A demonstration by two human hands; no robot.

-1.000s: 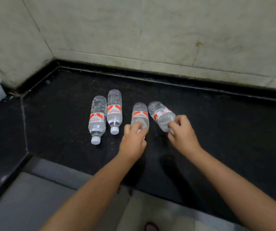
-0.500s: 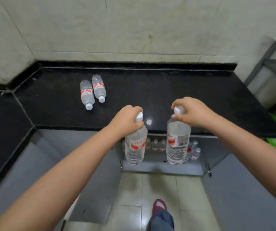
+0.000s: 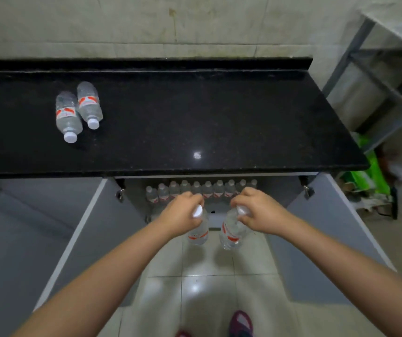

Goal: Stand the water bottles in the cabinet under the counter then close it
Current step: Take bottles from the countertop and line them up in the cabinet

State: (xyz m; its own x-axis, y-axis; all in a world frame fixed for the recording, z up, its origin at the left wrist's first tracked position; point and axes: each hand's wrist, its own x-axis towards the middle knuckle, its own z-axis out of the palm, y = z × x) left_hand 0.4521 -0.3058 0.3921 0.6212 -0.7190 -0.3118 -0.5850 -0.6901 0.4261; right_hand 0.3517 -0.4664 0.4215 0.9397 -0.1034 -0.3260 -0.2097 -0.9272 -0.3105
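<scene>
My left hand [image 3: 181, 218] grips a clear water bottle [image 3: 198, 233] by its white cap, and my right hand [image 3: 259, 211] grips a second water bottle [image 3: 231, 233] the same way. Both bottles hang upright in front of the open cabinet [image 3: 280, 188] under the black counter [image 3: 195, 117], above the floor. A row of several bottles [image 3: 202, 189] stands inside the cabinet. Two more bottles [image 3: 78, 110] lie on their sides at the counter's left.
The cabinet's two grey doors stand open, the left door [image 3: 78, 239] and the right door [image 3: 336, 227] flanking my arms. A metal rack [image 3: 377, 76] and green bags [image 3: 370, 171] are at the right. My shoes [image 3: 241, 322] show on the tiled floor.
Both hands took a bottle each off the counter by the cap, lifted them, and have lowered them past the counter edge to the front of the open cabinet.
</scene>
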